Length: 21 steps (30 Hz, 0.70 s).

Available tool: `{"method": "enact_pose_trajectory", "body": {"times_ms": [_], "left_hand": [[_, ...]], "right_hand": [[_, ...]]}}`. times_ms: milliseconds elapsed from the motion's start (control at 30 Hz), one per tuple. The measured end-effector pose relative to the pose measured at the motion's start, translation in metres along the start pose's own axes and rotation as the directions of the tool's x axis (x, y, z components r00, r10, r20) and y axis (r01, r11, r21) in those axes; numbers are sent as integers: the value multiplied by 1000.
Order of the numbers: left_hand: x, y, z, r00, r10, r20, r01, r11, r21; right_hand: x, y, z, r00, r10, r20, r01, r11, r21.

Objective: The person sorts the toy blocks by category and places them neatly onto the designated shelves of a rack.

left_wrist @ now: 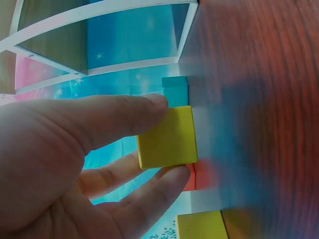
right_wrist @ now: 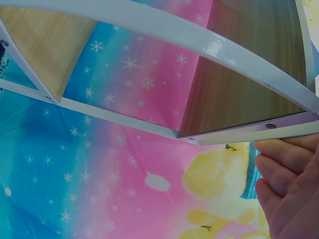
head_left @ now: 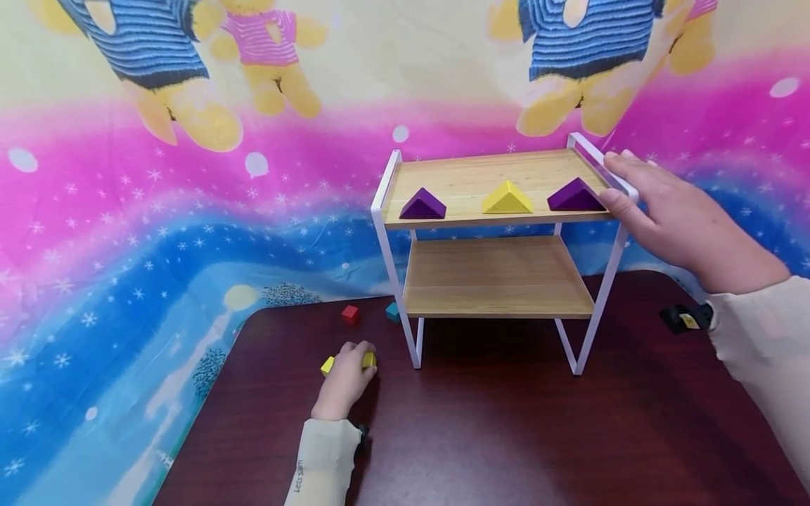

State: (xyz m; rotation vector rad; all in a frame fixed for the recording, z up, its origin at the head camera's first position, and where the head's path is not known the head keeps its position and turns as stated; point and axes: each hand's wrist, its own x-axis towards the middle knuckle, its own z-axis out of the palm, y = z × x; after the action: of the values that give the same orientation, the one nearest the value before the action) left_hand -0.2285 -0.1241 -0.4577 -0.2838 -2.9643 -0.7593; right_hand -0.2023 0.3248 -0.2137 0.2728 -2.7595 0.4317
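My left hand (head_left: 344, 379) pinches a yellow cube (left_wrist: 167, 138) between thumb and fingertips, low over the dark wooden table left of the shelf. Beside that hand lies a second yellow block (left_wrist: 202, 226). Farther back are a red cube (head_left: 351, 314) and a teal cube (head_left: 393, 311). My right hand (head_left: 680, 218) is at the right end of the two-tier shelf (head_left: 500, 274), its fairly straight fingers right at the white side rail. Its thumb tip comes close to a purple triangular block (head_left: 576, 195) on the top board.
On the top board's front edge also stand a yellow triangular block (head_left: 508, 198) and another purple triangular block (head_left: 422, 204). The shelf's white metal legs (head_left: 598, 316) stand on the table (head_left: 493, 436). A printed cloth (head_left: 158, 232) with bears and snowflakes hangs behind.
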Motion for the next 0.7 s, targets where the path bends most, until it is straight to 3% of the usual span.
{"method": "enact_pose_trajectory", "body": {"times_ms": [700], "left_hand": [[-6, 15, -12, 1000, 2, 2, -1, 1000, -18]], "right_hand": [[0, 0, 3, 1000, 3, -29, -3, 1000, -11]]}}
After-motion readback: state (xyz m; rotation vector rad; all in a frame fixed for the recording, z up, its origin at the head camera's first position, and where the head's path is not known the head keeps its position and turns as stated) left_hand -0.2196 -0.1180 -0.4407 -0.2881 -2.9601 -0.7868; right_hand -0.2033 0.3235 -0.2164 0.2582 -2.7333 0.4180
